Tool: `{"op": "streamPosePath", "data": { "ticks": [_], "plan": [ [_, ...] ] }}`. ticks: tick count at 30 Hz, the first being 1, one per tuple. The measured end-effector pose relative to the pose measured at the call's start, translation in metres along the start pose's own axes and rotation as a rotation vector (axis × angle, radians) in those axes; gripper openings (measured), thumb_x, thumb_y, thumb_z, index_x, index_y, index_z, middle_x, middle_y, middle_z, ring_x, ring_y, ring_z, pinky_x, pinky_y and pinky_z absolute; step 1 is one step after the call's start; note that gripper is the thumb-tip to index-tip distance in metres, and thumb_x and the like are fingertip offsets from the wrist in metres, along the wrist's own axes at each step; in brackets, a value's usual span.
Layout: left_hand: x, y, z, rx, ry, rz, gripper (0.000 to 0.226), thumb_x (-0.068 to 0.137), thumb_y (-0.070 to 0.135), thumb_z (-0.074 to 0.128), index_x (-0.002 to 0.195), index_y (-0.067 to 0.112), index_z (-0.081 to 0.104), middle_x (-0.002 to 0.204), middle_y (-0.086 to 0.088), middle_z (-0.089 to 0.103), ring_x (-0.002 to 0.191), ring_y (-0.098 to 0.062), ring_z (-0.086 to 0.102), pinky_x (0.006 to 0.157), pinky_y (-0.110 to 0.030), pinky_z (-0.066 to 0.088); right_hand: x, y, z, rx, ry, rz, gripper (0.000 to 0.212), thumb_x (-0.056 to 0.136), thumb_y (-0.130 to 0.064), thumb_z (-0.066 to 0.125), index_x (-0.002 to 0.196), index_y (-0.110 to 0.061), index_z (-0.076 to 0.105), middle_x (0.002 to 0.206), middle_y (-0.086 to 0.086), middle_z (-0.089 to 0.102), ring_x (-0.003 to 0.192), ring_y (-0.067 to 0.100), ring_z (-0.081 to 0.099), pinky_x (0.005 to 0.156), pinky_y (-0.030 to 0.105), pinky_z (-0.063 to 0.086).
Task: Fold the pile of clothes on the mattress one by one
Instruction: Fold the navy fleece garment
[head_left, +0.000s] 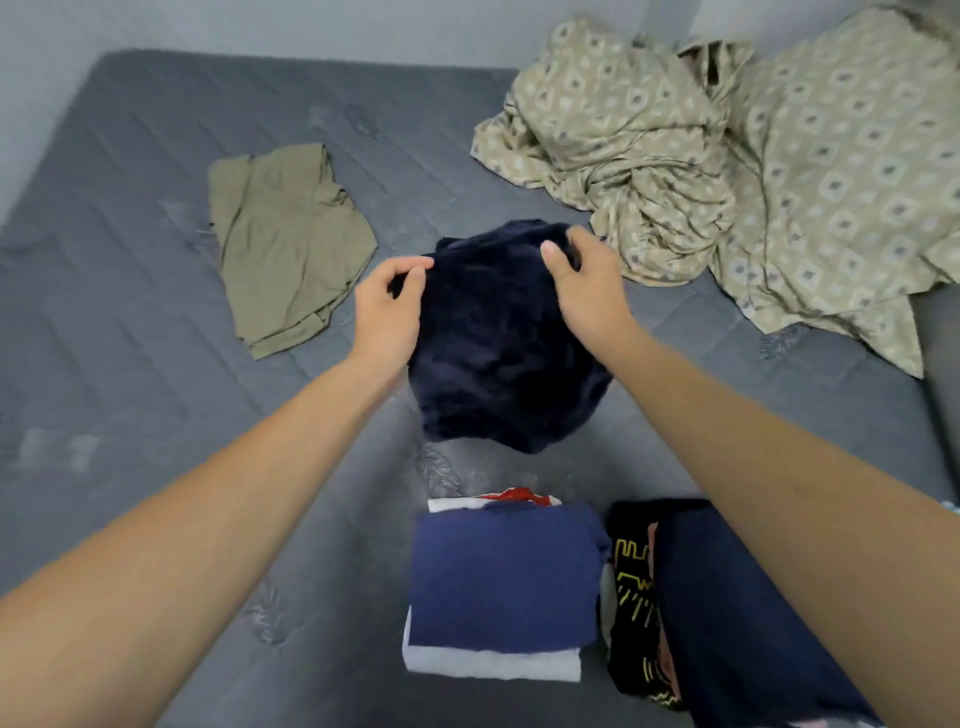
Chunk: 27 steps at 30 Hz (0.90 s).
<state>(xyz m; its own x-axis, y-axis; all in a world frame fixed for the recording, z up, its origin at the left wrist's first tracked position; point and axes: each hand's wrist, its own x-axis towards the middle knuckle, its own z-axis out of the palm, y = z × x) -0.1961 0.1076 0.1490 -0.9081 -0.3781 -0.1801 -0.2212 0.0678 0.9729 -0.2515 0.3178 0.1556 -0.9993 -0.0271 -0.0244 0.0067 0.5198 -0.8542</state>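
A dark navy garment (498, 353) hangs bunched above the middle of the grey mattress (130, 260). My left hand (387, 306) pinches its upper left edge and my right hand (584, 275) grips its upper right edge. An olive green garment (285, 244) lies loosely flat to the left. Near me sits a folded stack topped by a blue piece (504, 577) over a white one. Beside it on the right is a second stack (727, 613) with a dark navy piece over a black one with yellow print.
A crumpled beige patterned sheet (727, 171) covers the mattress's far right corner, close to the navy garment. Pale walls border the mattress at the back and left. Bare mattress shows on the left side and in front of the olive garment.
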Motion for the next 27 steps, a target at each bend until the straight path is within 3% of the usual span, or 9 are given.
{"op": "streamPosePath", "data": {
  "ticks": [3,7,10,13,15,20,22,25,27],
  "plan": [
    [-0.001,0.027,-0.061,-0.110,-0.089,-0.090,0.021,0.086,0.033,0.078,0.107,0.033,0.075,0.128,-0.008,0.068,0.124,-0.021,0.063,0.106,-0.042,0.054,-0.015,-0.061,0.020,-0.033,0.011,0.059,0.038,0.107,-0.035,0.052,0.075,-0.025,0.033,0.071,-0.012,0.033,0.064,0.006,0.033,0.061,0.027,0.028],
    [-0.016,0.060,-0.142,-0.168,-0.281,-0.223,0.043,0.081,0.030,0.088,0.118,0.037,0.066,0.124,-0.015,0.068,0.108,-0.024,0.072,0.096,-0.041,0.060,-0.037,-0.131,0.058,-0.031,0.057,0.113,0.036,0.105,-0.037,0.054,0.077,-0.021,0.037,0.069,-0.007,0.032,0.064,0.012,0.032,0.063,0.034,0.027],
    [-0.030,0.085,-0.201,-0.225,-0.257,-0.267,0.039,0.090,0.017,0.080,0.125,0.025,0.064,0.116,-0.019,0.073,0.098,-0.029,0.074,0.084,-0.039,0.062,-0.059,-0.183,0.089,0.102,0.094,0.183,0.038,0.099,-0.039,0.058,0.072,-0.023,0.037,0.067,-0.005,0.032,0.065,0.014,0.034,0.067,0.035,0.029],
    [-0.042,0.123,-0.260,-0.468,-0.237,-0.285,0.034,0.098,0.019,0.070,0.131,0.019,0.064,0.122,-0.011,0.072,0.111,-0.028,0.070,0.097,-0.041,0.058,-0.077,-0.240,0.111,0.186,0.139,0.263,0.042,0.098,-0.034,0.061,0.066,-0.023,0.035,0.066,0.000,0.030,0.066,0.019,0.033,0.063,0.034,0.027],
    [-0.053,0.149,-0.302,-0.555,-0.359,-0.239,0.040,0.099,0.026,0.066,0.138,0.026,0.059,0.129,-0.005,0.069,0.118,-0.024,0.067,0.103,-0.041,0.055,-0.082,-0.272,0.119,0.262,0.187,0.315,0.048,0.095,-0.026,0.064,0.061,-0.026,0.031,0.064,0.001,0.028,0.067,0.022,0.032,0.064,0.035,0.027],
    [-0.079,0.208,-0.379,-0.307,-0.579,-0.132,0.057,0.097,0.016,0.070,0.144,0.041,0.052,0.129,-0.006,0.072,0.118,-0.030,0.070,0.088,-0.038,0.060,-0.101,-0.352,0.120,0.468,0.247,0.450,0.016,0.091,-0.011,0.068,0.079,-0.012,0.057,0.083,0.012,0.056,0.073,0.022,0.056,0.067,0.037,0.045],
    [-0.085,0.231,-0.390,-0.362,-0.500,-0.067,0.054,0.096,0.010,0.070,0.141,0.036,0.056,0.126,-0.010,0.073,0.112,-0.028,0.072,0.083,-0.033,0.059,-0.117,-0.384,0.119,0.560,0.191,0.482,0.006,0.092,-0.011,0.068,0.091,-0.009,0.062,0.078,0.009,0.062,0.069,0.023,0.059,0.065,0.034,0.048],
    [-0.091,0.265,-0.395,-0.555,-0.340,-0.019,0.042,0.100,0.006,0.063,0.137,0.027,0.061,0.127,-0.012,0.072,0.108,-0.025,0.072,0.080,-0.034,0.060,-0.157,-0.439,0.116,0.653,-0.094,0.367,0.016,0.101,-0.021,0.061,0.087,-0.015,0.064,0.068,-0.001,0.066,0.069,0.020,0.062,0.061,0.028,0.049],
    [-0.096,0.283,-0.400,-0.613,-0.249,-0.003,0.033,0.104,0.003,0.055,0.130,0.020,0.064,0.119,-0.014,0.073,0.101,-0.026,0.073,0.075,-0.035,0.060,-0.190,-0.470,0.116,0.646,-0.266,0.221,0.024,0.108,-0.031,0.050,0.098,-0.018,0.068,0.085,-0.003,0.074,0.081,0.016,0.070,0.072,0.030,0.056]
  ]
}}
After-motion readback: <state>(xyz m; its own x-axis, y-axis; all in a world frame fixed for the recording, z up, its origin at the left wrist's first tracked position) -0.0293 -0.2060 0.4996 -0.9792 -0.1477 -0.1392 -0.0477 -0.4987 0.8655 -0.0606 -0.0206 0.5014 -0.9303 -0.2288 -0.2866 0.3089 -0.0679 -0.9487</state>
